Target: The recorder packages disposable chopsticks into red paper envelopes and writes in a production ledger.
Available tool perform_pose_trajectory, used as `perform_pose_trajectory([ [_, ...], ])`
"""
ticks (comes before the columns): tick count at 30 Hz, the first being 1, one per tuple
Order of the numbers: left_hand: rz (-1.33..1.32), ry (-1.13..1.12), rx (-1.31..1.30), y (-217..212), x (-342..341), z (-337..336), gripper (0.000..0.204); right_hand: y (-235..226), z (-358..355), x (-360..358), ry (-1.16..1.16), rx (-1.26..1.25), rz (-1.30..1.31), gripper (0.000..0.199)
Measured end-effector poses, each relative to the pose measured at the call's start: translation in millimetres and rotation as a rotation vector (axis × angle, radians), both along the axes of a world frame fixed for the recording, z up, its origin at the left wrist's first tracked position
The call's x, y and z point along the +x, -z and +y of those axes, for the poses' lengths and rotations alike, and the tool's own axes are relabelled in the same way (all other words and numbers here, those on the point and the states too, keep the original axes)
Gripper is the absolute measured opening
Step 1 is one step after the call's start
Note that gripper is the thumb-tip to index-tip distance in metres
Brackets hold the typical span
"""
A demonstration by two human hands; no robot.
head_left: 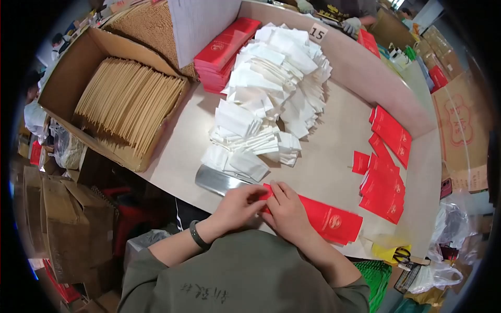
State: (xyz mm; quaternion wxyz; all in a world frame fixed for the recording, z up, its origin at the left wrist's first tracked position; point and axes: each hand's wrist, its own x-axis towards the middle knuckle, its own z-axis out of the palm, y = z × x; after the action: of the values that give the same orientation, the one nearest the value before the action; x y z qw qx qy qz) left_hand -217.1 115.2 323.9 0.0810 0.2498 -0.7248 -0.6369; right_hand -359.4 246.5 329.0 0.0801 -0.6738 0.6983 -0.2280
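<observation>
A long red paper sleeve (334, 221) with a pale emblem lies at the table's front edge, slanting down to the right. At its upper left end my left hand (242, 207) is closed, thumb and fingers pinching the edge. Right beside it, my right hand (287, 209) has its fingers closed over the same end. What lies between the fingertips is partly hidden. Just beyond my left hand sits a shiny metal tray (211, 180), partly under folded white paper napkins (271, 88) heaped up the middle of the table.
At the left stands an open cardboard box (156, 58) of wooden chopsticks (128, 101). A stack of red sleeves (227, 44) rests beyond the napkins; more filled red packets (383, 188) fan out at right. Scissors (402, 254) sit at the front right corner. A co-worker's gloved hand (351, 25) shows behind the partition (365, 68).
</observation>
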Motion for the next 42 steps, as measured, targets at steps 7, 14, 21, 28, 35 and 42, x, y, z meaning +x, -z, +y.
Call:
perform_pose_trajectory([
  [7,0.018,0.2,-1.057,-2,35,-45,0.067,-7,-7,-2,-0.035,-0.231,0.126,0.025],
  [14,-0.471,-0.013,-0.389,-23,40,-56,0.041,-50,56,-151,0.174,-0.015,0.202,0.032],
  [21,0.076,0.714,-0.089,-32,-7,11,0.05,11,34,-49,-0.091,0.121,-0.091,0.045],
  [28,-0.413,0.045,-0.361,-16,21,-22,0.034,-35,19,-19,0.245,0.251,-0.146,0.034],
  [35,-0.211,0.057,-0.645,5,37,-14,0.054,-15,7,-7,0.436,0.441,-0.132,0.028],
  [42,-0.11,0.498,-0.662,-8,22,-42,0.066,-8,-13,22,0.327,0.362,-0.326,0.019],
])
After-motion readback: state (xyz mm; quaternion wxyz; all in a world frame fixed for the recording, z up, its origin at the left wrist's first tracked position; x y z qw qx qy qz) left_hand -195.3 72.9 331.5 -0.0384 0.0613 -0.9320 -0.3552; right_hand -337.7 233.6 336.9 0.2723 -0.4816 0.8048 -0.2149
